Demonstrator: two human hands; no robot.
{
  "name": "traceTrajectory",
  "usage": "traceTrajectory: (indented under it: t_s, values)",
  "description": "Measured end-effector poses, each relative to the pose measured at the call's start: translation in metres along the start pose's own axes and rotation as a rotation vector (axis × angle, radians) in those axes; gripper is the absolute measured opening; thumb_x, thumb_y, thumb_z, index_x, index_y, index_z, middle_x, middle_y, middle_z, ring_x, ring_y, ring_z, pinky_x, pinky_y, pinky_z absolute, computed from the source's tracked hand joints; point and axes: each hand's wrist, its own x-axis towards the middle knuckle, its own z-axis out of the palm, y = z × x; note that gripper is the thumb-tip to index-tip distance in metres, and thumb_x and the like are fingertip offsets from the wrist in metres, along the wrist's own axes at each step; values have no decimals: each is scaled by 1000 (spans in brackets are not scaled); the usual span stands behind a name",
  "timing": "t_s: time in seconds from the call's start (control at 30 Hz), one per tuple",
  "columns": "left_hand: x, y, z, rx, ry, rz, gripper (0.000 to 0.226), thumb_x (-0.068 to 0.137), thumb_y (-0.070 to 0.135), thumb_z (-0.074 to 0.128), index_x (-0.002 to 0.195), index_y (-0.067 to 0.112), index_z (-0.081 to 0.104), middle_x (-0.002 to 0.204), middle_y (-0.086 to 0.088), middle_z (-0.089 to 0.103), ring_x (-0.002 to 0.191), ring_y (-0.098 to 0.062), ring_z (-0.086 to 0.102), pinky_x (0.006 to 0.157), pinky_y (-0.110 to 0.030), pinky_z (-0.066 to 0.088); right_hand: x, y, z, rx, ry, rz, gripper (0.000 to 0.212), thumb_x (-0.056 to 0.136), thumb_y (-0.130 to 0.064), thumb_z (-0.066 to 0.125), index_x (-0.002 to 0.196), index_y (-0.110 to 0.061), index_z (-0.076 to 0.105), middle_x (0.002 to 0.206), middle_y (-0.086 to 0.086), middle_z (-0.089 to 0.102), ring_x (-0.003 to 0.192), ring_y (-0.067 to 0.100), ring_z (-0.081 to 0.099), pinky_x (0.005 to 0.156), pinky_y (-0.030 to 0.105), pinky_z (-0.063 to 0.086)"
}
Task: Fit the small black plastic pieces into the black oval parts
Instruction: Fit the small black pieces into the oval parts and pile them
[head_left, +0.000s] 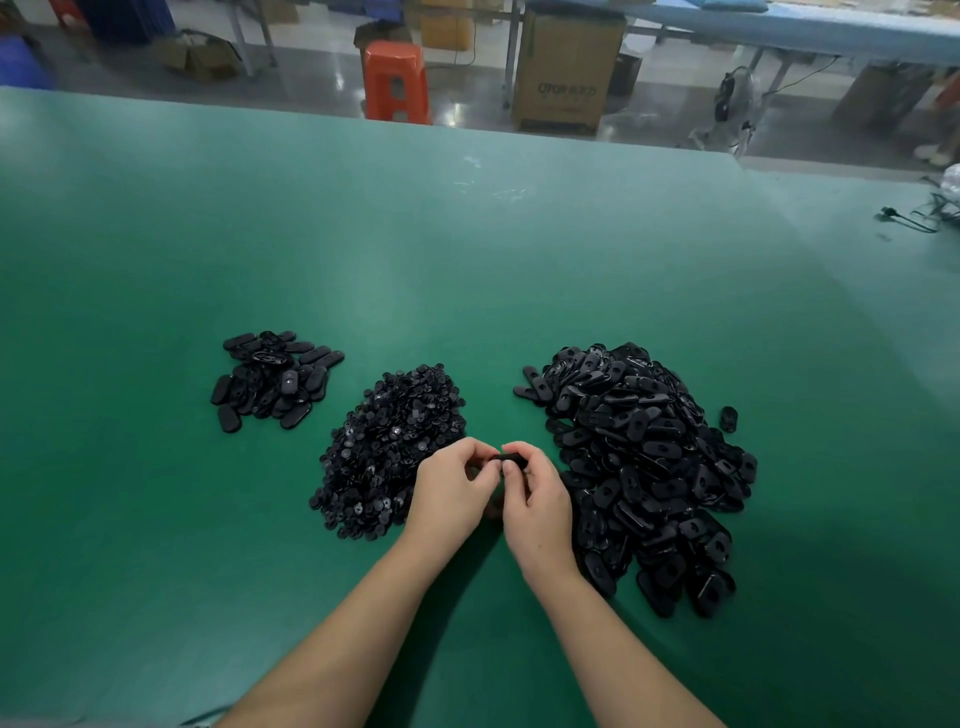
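At a green worktop, a worker's left hand and right hand pinch one black oval part between them, apparently seating an insert, with the small pieces, unfilled ovals and a likely finished pile sorted within reach.

We are in a factory assembly hall or workshop. We sit at a broad tabletop covered in green matting, of the kind used on production lines, with bulk heaps of identical black oval parts and small black plastic pieces sorted into piles. Beyond it we see a polished grey concrete floor, a stackable orange plastic stool, printed cardboard cartons, blue crates and another long workbench on metal legs.
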Motion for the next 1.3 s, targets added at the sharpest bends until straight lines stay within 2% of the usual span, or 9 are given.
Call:
traceTrajectory:
  t_s: [0.1, 0.17, 0.3, 0.43, 0.6, 0.73, 0.93, 1.07, 1.3]
  values:
    - [1, 0, 1, -111, -14, -63, 6, 93, 16, 68, 93, 17, 73, 82, 3, 73, 54, -16, 71, 55, -20, 53, 0, -1, -1, -51, -11, -30, 29, 103, -8, 50, 129, -14, 64, 116, -6, 61, 103, -5, 55, 93, 7, 40]
    - [2, 0, 2, -161, -18, -93, 6, 93, 14, 68, 95, 16, 74, 84, -1, 74, 57, -21, 72, 57, -26, 57, 1, -1, -1, -70, -19, -27, 34, 104, -6, 47, 135, -12, 61, 116, -9, 57, 104, -12, 53, 90, -2, 32]
    - [1, 0, 4, -341, -45, -162, 12, 94, 6, 66, 96, 13, 76, 86, -10, 75, 57, -21, 72, 53, -28, 58, 2, 1, 0, -54, -34, 14, 37, 106, -10, 43, 140, -14, 57, 123, -10, 54, 110, -5, 47, 95, 1, 34]
    - [1, -1, 4, -397, -47, -178, 11, 95, 5, 67, 95, 11, 77, 85, -16, 73, 55, -13, 66, 53, -26, 57, 1, 0, 0, -25, -45, 19, 37, 106, -11, 43, 140, -15, 58, 122, -11, 54, 113, -1, 50, 103, 26, 48]
    - [3, -3, 4, -368, -41, -188, 9, 94, 6, 67, 95, 9, 75, 82, -15, 72, 52, -11, 63, 53, -25, 56, 1, 1, 0, -70, -38, -1, 35, 105, -11, 47, 136, -15, 61, 116, -11, 56, 100, -15, 49, 88, -2, 35]
    - [3, -5, 8, -335, -31, -196, 8, 94, 7, 67, 94, 9, 74, 74, -5, 71, 50, -6, 62, 53, -25, 55, 1, -1, 1, -54, -13, -17, 29, 102, -7, 51, 127, -12, 65, 110, -9, 58, 99, -4, 54, 94, 20, 46]
    - [2, -6, 9, -240, -3, -167, 7, 91, 16, 69, 92, 18, 75, 81, -1, 76, 77, -21, 73, 74, -40, 63, 0, 0, 0, -41, -3, -16, 24, 99, -5, 55, 117, -14, 68, 106, -8, 61, 98, 6, 57, 91, 23, 46]
    - [2, -4, 4, -150, -3, -95, 15, 95, 13, 66, 96, 22, 78, 82, 5, 76, 60, -10, 69, 67, -34, 61, 0, 0, 1, 16, 4, 29, 18, 99, -10, 58, 112, -16, 68, 109, -4, 67, 103, 14, 63, 94, 35, 52]
    - [1, 0, 1, -20, -5, -45, 23, 99, 10, 58, 100, 21, 78, 90, 10, 74, 55, -7, 70, 59, -13, 51, 0, 0, 3, 22, 2, 66, 11, 99, -14, 59, 105, -21, 66, 102, -3, 70, 97, 15, 66, 87, 40, 54]
